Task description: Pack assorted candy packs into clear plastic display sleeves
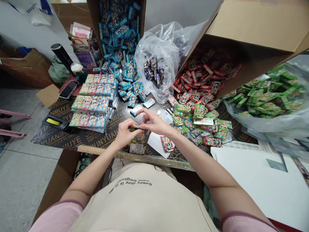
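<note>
Fingertips of both hands meet over a small packet (138, 138) at the near edge of the worktop: the left hand (125, 132) curls in from the left and pinches its upper edge, the right hand (154, 123) closes thumb and forefinger on the same spot while its other fingers arch up. What sits between the fingertips is too small to make out; the step looks like fiddling with the top of a packet, gathering or sealing it. Any following move would need a steady pinch, since the piece is tiny. Just right of the right hand lie a red packet (167, 143) and white paper (155, 145). Beyond the left hand stand stacked multicolour packs (93, 104). Farther off: blue packets (120, 48), a plastic bag (156, 61), red packets (202, 80), green packets (267, 93).
</note>
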Demonstrator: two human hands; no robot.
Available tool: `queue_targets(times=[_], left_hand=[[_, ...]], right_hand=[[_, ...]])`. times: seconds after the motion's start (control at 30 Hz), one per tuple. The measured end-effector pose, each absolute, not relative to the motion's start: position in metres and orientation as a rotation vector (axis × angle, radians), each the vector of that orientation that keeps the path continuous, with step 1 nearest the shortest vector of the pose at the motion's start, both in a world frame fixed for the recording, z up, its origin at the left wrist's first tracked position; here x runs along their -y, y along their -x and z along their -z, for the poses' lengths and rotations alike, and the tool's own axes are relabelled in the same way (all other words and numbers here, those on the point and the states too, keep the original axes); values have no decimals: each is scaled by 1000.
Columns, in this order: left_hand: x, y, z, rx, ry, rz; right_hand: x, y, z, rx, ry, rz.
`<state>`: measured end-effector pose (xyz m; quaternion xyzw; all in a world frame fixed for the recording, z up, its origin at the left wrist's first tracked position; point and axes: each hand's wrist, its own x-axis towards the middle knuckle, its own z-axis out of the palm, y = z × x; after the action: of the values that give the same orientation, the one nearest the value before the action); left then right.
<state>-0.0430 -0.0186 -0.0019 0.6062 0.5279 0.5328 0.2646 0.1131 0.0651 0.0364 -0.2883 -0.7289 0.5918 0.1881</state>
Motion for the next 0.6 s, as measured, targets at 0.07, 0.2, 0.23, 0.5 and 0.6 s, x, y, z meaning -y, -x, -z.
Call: queue_targets(times=[0.07,0.2,0.23,0.5,0.6], left_hand=[[19,44,2,-1433,-1628,-1435],[19,45,4,-1472,-1575,-1404],[19,44,6,-1488,-1538,-1398],[54,42,26,-1409,-1199,-1301],[83,61,-6,-1584,-1558,-1311]], right_hand=[[-63,-111,-31,1918,892,-1723],[-55,-106,-13,1540,1067,-1749],[-53,-106,-8,1441,1110,-1768],[-44,-136,19,886,1212,-1845],[-44,-154,29,884,1235,-1803]])
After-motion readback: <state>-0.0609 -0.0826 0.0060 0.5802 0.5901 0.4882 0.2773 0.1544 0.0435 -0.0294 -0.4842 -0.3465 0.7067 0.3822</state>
